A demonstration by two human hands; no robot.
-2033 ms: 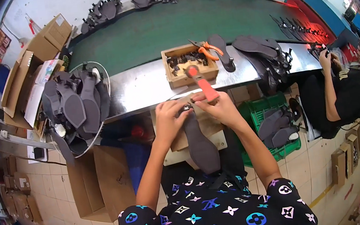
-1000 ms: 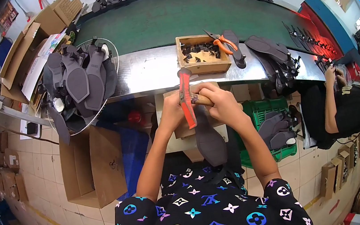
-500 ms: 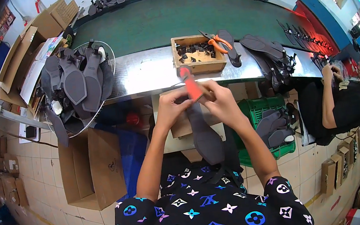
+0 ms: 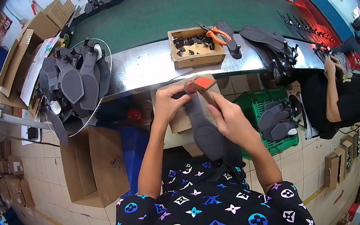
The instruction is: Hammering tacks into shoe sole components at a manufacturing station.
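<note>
My left hand (image 4: 171, 104) is closed around the heel end of a dark grey high-heeled shoe (image 4: 209, 140). The shoe lies sole up, its toe toward me, over a cardboard-coloured block (image 4: 180, 122). In my right hand (image 4: 233, 121) is a hammer (image 4: 202, 83) with a red head and a wooden handle. The hammer head hangs right at the heel, beside my left fingertips, and hides the heel tip. Whether it touches the heel I cannot tell.
On the metal ledge stands a wooden box (image 4: 198, 60) of small black pieces, with orange-handled pliers (image 4: 217, 35) on its edge. Shoes fill a wire basket (image 4: 110, 71) at left and a green crate (image 4: 254, 99) at right. A co-worker (image 4: 352, 91) sits far right, an open carton (image 4: 110, 166) at left.
The hammer head has turned from upright and blurred to lying across the heel. My right hand has shifted down its handle, toward me. My left hand stays at the heel.
</note>
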